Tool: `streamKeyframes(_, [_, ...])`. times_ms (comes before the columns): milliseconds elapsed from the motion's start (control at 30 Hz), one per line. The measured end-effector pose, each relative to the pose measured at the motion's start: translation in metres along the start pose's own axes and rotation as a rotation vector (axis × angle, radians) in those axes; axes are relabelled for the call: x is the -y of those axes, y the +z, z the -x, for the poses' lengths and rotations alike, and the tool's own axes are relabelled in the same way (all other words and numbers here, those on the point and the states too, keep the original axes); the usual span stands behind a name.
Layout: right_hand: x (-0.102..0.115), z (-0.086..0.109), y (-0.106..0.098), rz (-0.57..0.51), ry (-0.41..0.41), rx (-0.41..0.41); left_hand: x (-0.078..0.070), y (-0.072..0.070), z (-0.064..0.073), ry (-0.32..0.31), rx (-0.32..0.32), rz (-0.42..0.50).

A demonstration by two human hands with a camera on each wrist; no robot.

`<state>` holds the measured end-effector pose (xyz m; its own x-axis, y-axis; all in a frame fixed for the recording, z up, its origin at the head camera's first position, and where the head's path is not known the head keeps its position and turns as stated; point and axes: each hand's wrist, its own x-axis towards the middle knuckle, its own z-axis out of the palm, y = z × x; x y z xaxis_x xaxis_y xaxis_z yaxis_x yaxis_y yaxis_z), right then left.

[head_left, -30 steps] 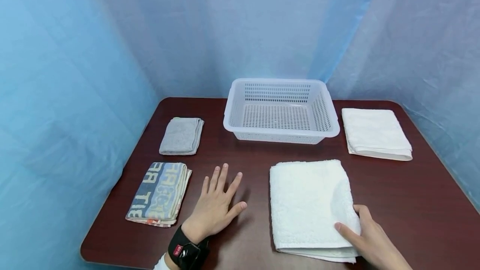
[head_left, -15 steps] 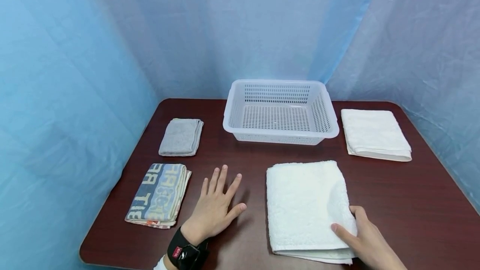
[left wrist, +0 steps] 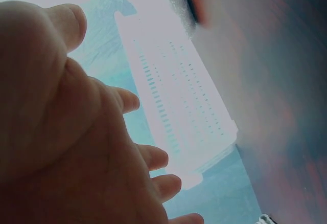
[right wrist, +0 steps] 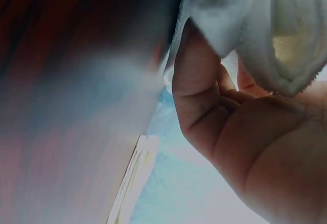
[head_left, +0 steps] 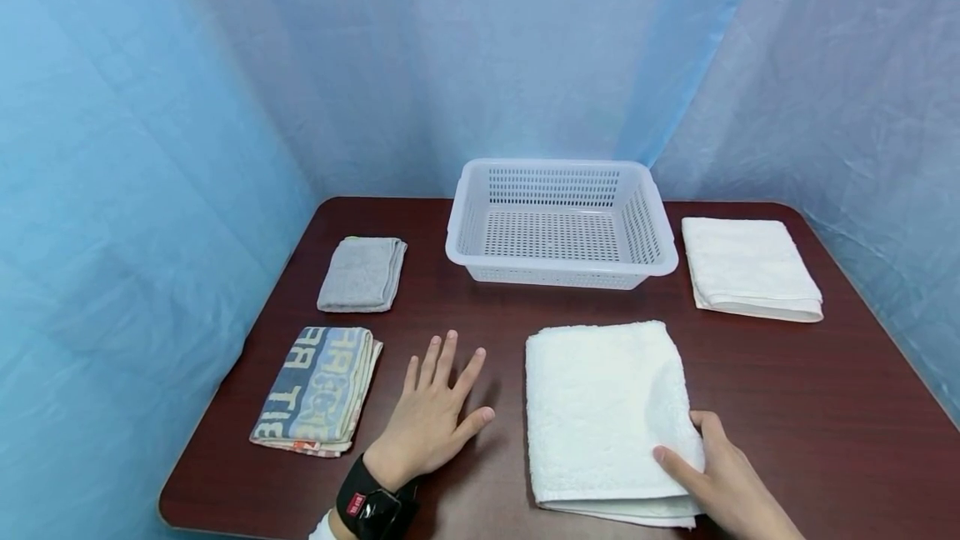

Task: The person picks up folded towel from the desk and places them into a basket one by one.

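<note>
A thick white folded towel (head_left: 600,415) lies on the dark red-brown table in front of me, its layered edge facing the near side. My right hand (head_left: 723,477) pinches its right edge, thumb on top and fingers curled underneath; the right wrist view shows the towel's fold (right wrist: 276,40) above that hand. Left of the towel, my left hand (head_left: 427,419) hovers with fingers straight and spread, palm down, holding nothing. In the left wrist view its fingers (left wrist: 153,157) stand out before the pale basket.
A white perforated plastic basket (head_left: 562,265) stands at the back middle. Around it lie a small grey folded towel (head_left: 362,275), a patterned blue-and-yellow folded towel (head_left: 315,390) and a second white folded towel (head_left: 750,267). Blue cloth (head_left: 480,65) hangs behind the table.
The thick white towel has slid a little to the left, with my right hand gripping its edge. My left hand has stayed nearly in place.
</note>
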<state>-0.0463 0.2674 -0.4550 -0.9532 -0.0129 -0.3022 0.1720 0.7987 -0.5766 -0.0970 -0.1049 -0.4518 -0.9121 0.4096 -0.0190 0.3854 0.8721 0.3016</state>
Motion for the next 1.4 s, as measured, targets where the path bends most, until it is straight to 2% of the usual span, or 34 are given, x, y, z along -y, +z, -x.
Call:
streamKeyframes(167, [0.001,0.0,0.002,-0.011,-0.005,-0.002,0.0,0.001,0.0,0.0,0.001,-0.001])
streamKeyframes(433, [0.004,0.003,0.006,-0.007,-0.052,-0.055,-0.001,0.003,0.0,0.015,0.0,-0.001])
streamKeyframes(700, [0.006,0.002,0.007,-0.02,-0.038,-0.033,-0.002,0.004,0.0,0.018,-0.012,0.01])
streamKeyframes(867, [0.006,0.003,0.008,-0.002,-0.053,-0.07,-0.002,0.004,0.0,0.018,-0.009,0.009])
streamKeyframes(1067, [0.009,0.003,0.008,-0.017,-0.031,-0.044,-0.005,0.006,0.001,0.03,0.009,0.016])
streamKeyframes(1400, [0.011,0.005,0.012,-0.015,-0.054,-0.078,-0.011,0.007,-0.001,0.042,0.039,0.029])
